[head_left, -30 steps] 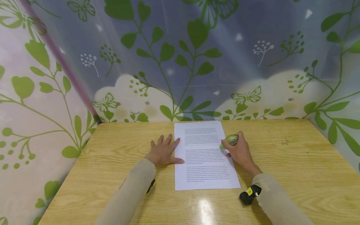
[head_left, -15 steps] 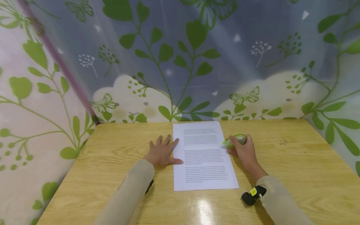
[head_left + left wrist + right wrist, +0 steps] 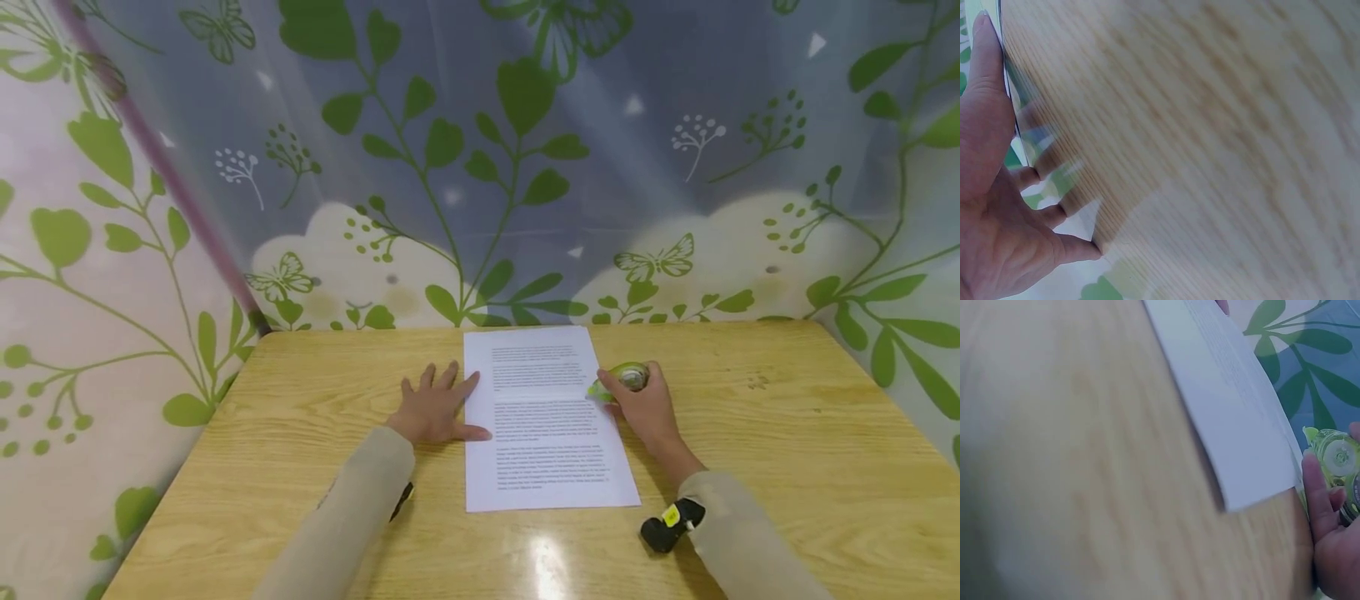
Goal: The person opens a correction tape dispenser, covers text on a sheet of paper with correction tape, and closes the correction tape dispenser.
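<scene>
Printed sheet (image 3: pixel 551 467) lay on wooden table (image 3: pixel 810 467). Left hand (image 3: pixel 435 412) found at sheet's nine o'clock: fingers spread, thumb and index tips on margin, nothing grasped. Right hand (image 3: pixel 651 414) at three o'clock pinched green dispenser (image 3: pixel 632 377) between thumb and fingers. Dispenser at sheet's two o'clock, nose over right edge, aimed between eight and nine; paper contact undetermined. Black wrist device (image 3: pixel 667 528) at four o'clock. Leaf-patterned curtain (image 3: pixel 521 92) hung at twelve, beyond table.
</scene>
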`<state>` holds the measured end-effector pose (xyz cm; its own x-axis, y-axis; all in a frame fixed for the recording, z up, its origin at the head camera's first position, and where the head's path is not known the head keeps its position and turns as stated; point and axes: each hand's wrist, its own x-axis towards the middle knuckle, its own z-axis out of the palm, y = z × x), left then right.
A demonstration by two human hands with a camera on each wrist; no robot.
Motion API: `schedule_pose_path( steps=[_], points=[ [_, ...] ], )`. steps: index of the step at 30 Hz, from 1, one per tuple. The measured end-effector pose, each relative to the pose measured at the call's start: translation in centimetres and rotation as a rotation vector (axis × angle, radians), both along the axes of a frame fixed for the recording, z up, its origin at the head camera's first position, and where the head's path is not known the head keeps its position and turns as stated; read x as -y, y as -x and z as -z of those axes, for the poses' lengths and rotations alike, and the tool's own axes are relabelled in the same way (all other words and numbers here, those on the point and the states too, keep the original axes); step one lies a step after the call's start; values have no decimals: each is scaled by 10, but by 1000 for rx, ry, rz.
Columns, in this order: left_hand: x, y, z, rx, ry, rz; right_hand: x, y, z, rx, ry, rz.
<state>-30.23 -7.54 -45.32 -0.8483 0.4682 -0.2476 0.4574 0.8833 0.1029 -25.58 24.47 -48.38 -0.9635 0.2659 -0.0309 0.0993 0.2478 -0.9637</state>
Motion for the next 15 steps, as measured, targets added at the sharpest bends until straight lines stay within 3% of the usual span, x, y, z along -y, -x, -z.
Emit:
schedule_pose_path(
  steps=[8,15],
  points=[
    [-1,0,3,-2,13,-4,27,-3,-18,57,-58,9],
    [-2,-1,-1,-11,22,1,92,1,-27,-47,-70,-84]
  ],
)
